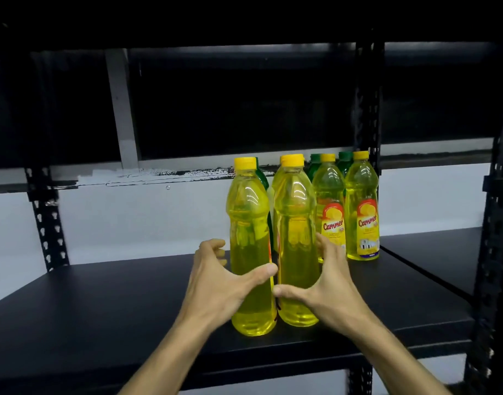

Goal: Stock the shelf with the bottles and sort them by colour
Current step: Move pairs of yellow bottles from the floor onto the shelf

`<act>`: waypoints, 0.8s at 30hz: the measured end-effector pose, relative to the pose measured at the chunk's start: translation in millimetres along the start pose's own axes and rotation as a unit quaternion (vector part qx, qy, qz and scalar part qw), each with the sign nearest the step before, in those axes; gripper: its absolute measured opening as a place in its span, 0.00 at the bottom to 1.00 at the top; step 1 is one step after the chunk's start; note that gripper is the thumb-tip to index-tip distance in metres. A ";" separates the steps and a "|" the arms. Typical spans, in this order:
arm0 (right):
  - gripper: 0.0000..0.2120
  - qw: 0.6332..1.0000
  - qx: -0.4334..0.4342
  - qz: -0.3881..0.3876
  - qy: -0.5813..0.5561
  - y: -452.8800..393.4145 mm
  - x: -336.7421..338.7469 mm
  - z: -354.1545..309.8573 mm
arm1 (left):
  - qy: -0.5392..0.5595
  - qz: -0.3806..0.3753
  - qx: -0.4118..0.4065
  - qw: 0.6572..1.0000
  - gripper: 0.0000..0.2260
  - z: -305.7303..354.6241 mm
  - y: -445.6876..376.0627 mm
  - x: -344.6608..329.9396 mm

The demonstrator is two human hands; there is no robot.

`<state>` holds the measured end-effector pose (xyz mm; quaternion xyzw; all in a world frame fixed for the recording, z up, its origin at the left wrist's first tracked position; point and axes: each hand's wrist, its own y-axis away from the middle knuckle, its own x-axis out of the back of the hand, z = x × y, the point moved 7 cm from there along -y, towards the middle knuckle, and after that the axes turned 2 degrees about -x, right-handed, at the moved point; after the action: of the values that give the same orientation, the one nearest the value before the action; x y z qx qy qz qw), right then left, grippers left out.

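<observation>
Two yellow bottles with yellow caps stand side by side near the front of the black shelf board (125, 303). My left hand (216, 283) wraps the left yellow bottle (250, 212), thumb across its front and fingers curled at its left side. My right hand (330, 283) holds the right yellow bottle (294, 206) the same way from the right. Behind them, two labelled yellow bottles (362, 201) stand upright. Green bottles (344, 163) are partly hidden at the back, and one more green bottle (263, 178) shows behind the left yellow one.
A black perforated upright (45, 223) stands at the back left and another upright (367, 109) at the back right. A second shelf board (432, 252) adjoins on the right. The left half of the shelf board is bare. A dark shelf hangs overhead.
</observation>
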<state>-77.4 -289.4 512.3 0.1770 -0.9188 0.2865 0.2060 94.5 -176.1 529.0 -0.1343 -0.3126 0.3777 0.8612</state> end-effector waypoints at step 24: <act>0.51 0.977 -0.053 -0.182 -0.093 -9.8 6.6 42.4 | 0.116 -0.115 0.025 0.986 0.27 -36.8 -2.9 -14.3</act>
<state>-90.4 -323.8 488.1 0.3558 -0.9002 0.1771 0.1779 112.3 -188.4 495.7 -0.1192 -0.2144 0.2659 0.9323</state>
